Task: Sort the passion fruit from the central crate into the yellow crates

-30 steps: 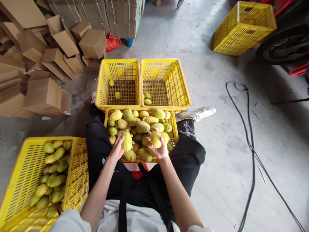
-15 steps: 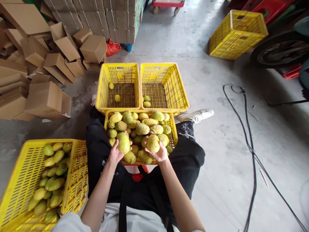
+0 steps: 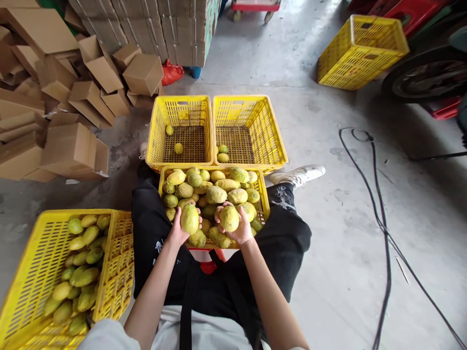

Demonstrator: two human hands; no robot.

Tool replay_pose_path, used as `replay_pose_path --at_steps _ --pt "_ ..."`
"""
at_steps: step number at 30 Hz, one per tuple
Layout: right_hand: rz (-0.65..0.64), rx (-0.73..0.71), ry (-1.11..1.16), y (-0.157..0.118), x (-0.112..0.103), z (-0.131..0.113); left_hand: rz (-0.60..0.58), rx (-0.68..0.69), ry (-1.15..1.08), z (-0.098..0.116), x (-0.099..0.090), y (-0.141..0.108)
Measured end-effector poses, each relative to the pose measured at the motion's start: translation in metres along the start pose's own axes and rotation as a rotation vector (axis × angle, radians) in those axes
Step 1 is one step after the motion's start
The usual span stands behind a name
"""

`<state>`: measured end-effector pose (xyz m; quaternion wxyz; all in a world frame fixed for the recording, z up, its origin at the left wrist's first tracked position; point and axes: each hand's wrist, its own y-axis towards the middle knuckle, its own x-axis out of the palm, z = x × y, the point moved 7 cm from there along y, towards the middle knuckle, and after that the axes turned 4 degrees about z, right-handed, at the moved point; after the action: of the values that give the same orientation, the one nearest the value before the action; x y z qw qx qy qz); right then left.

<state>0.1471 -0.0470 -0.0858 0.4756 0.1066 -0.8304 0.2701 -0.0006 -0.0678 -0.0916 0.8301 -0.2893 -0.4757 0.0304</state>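
My left hand is closed round a yellow-green papaya. A rounder, yellower papaya sits in the curled fingers of my right hand. Both fruits are held side by side, a little apart, over a yellow crate between my knees. Loose papayas of mixed green and yellow fill that crate, some with wrinkled or blemished skin. The undersides of the two held fruits are hidden by my palms.
Beyond stand two yellow crates, the left one and the right one, with a few fruits each. A tilted crate of papayas lies at left. Cardboard boxes are piled behind it. Black cable runs along the floor at right.
The papaya in my right hand has been turned and moved slightly left. The one in my left hand has also turned a little. Both hands keep their hold.
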Motion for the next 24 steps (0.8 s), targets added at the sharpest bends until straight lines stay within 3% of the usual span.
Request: replay_pose_path --at_steps 4,8,16,24 --pt "-0.007 0.008 0.027 -0.003 0.002 -0.003 -0.022 -0.032 -0.054 0.001 -0.003 -0.002" --pt "0.012 -0.016 0.019 -0.006 -0.004 -0.004 0.03 -0.071 -0.045 0.0 -0.009 -0.004" --pt "0.068 -0.056 0.087 -0.003 -0.015 -0.005 -0.07 0.011 -0.019 0.005 0.0 -0.004" --pt "0.166 -0.049 -0.003 0.001 -0.014 -0.003 -0.045 0.048 0.142 -0.004 -0.01 0.003"
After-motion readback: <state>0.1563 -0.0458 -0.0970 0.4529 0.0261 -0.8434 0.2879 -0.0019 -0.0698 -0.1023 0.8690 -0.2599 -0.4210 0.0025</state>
